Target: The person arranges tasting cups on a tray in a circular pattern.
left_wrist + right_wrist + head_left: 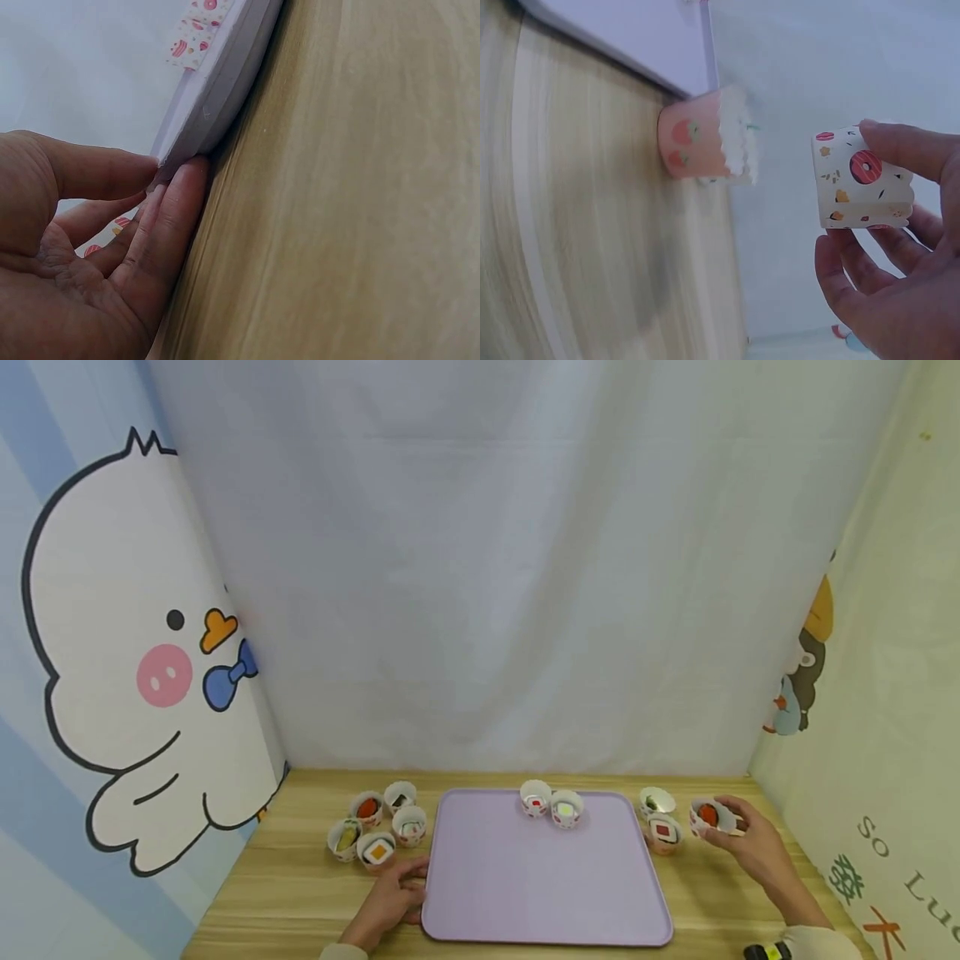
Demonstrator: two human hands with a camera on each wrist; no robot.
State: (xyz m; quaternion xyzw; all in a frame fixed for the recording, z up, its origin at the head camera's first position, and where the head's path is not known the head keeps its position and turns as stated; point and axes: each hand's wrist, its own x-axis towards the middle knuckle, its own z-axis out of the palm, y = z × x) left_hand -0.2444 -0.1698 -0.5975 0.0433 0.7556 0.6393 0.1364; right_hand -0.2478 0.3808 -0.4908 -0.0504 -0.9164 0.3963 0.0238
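Note:
My right hand [753, 846] grips a white paper cupcake cup [711, 816] with something red inside. In the right wrist view the cup [864, 178] shows a donut print, with the thumb on one side and fingers on the other. At the left edge of the lilac tray [540, 893], my left hand [390, 893] pinches the rim [199, 120], thumb above and fingertips at its underside. Two cups, one with a red piece [536, 797] and one with a yellow-green piece [567, 809], stand at the tray's far side.
Several filled paper cups [377, 852] cluster left of the tray. Right of it stand a pinkish cup [663, 833] with a white-and-red piece and another cup [657, 802] with something green. A white curtain [510, 610] hangs behind the wooden table [285, 893].

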